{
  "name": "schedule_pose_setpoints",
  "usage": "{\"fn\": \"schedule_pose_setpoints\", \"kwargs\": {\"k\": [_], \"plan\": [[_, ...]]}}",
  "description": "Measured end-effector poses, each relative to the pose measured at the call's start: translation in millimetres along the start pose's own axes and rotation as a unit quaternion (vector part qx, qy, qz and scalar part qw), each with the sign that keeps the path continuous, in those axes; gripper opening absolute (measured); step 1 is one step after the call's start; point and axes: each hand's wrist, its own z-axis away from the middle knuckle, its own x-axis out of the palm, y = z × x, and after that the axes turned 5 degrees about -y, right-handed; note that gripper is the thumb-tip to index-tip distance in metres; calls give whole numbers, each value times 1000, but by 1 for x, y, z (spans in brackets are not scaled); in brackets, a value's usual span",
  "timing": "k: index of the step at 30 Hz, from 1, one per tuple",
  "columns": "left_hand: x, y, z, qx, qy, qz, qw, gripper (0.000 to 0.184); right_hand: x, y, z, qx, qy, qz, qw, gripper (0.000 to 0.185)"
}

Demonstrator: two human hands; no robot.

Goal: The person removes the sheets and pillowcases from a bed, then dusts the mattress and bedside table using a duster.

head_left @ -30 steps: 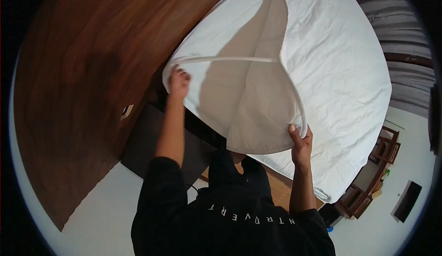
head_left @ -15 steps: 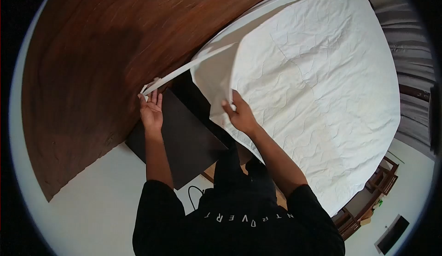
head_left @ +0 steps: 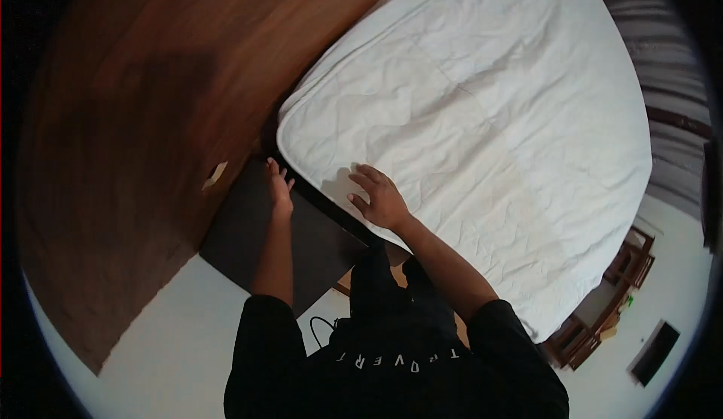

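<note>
A white quilted mattress pad (head_left: pixel 467 140) lies over the bed, its near corner rounded and flat at the left. My left hand (head_left: pixel 280 185) is just off that corner, over the dark bedside surface, fingers spread and nothing in them. My right hand (head_left: pixel 380 197) hovers over or lightly touches the pad near its edge; which one I cannot tell. Its fingers are apart and it grips nothing. A small pale strip (head_left: pixel 215 175) shows against the brown wooden headboard (head_left: pixel 151 117), left of my left hand.
The dark flat-topped unit (head_left: pixel 294 246) stands between the headboard and my legs. A black cable (head_left: pixel 320 328) loops beside it. Grey curtains (head_left: pixel 663 87) hang beyond the bed, and wooden furniture (head_left: pixel 602 306) stands at the right.
Both hands have let go: the left of the pad's white strap, the right of its lifted edge. The raised corner has dropped flat on the bed. My left hand has moved right and down.
</note>
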Motion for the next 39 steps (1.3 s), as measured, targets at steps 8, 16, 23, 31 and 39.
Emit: {"fn": "schedule_pose_setpoints", "kwargs": {"k": [8, 16, 23, 31, 39], "plan": [[67, -42, -17, 116, 93, -184, 972, 68, -5, 48, 88, 103, 90, -29, 990, 35], [65, -21, -15, -50, 24, -109, 993, 66, -6, 49, 155, 238, 154, -103, 953, 31], [89, -26, 32, -64, 68, -130, 987, 71, 8, 65, 255, 382, 132, -218, 888, 39], [105, -104, 5, -125, -24, -412, 902, 62, 57, 79, 383, 483, 287, -290, 775, 37], [154, -193, 116, -3, -235, -423, 875, 47, 179, 115, 526, 475, 398, -359, 698, 39]]}}
